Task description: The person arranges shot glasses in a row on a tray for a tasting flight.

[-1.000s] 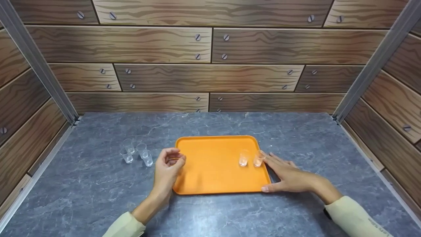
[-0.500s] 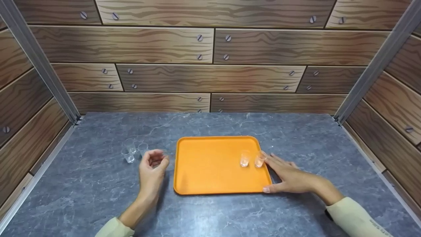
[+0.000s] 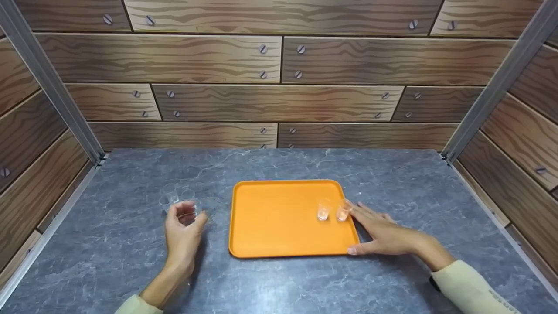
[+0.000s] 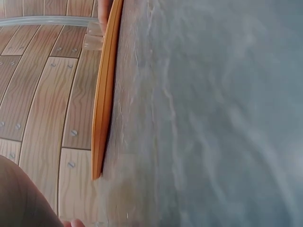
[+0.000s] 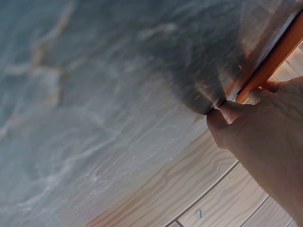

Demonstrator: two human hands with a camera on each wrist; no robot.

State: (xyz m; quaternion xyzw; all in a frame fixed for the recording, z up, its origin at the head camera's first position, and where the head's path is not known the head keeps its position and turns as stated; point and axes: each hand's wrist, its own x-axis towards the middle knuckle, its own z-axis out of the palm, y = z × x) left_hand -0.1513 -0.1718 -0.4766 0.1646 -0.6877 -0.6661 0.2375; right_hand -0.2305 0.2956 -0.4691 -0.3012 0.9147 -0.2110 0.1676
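My left hand (image 3: 181, 235) hovers beside several small clear shot glasses (image 3: 171, 195) on the left of the table. Its fingers are loosely bent, the thumb stands apart, and no glass shows between them. The hand partly covers the nearer glasses. In the left wrist view only a blurred part of this hand (image 4: 21, 201) shows. My right hand (image 3: 386, 233) rests against the right edge of the orange tray (image 3: 279, 237), thumb at the near corner, fingers extended along the side. Two clear shot glasses (image 3: 322, 210) stand upright on the tray's right part, one close to my right fingertips.
The grey marbled table (image 3: 279, 283) extends around the tray. Wood-patterned walls (image 3: 279, 102) with metal corner posts (image 3: 488, 83) enclose the back and sides. Table surface lies between the glasses on the left and the tray.
My left hand has moved left from the tray's left edge to the glasses on the table. The right hand, the tray and its two glasses have stayed in place.
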